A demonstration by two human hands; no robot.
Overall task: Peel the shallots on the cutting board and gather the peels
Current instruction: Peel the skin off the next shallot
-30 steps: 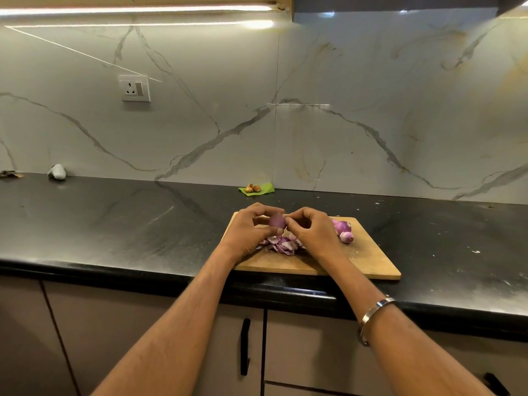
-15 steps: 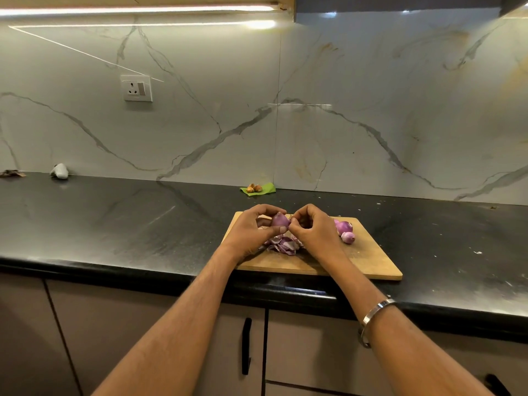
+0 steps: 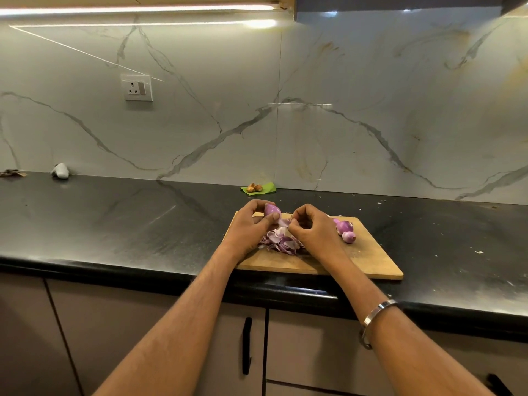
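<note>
A wooden cutting board point(image 3: 368, 261) lies on the black counter. Above its far left part, my left hand point(image 3: 247, 227) grips a purple shallot point(image 3: 271, 209) between thumb and fingers. My right hand point(image 3: 310, 228) pinches a strip of pale peel point(image 3: 284, 222) that still hangs from that shallot. A heap of purple peels point(image 3: 281, 242) rests on the board right under both hands. Two more shallots point(image 3: 345, 228) lie on the board to the right of my right hand, touching each other.
A green leaf with small brown pieces point(image 3: 257, 188) sits against the marble wall behind the board. A small white object point(image 3: 60, 170) lies far left on the black counter point(image 3: 114, 224). A wall socket point(image 3: 138, 88) is up left. Cabinet doors with black handles point(image 3: 246, 345) are below.
My hands have drawn slightly apart. The right hand has pulled a strip of peel away from the shallot, which sits higher in my left hand.
</note>
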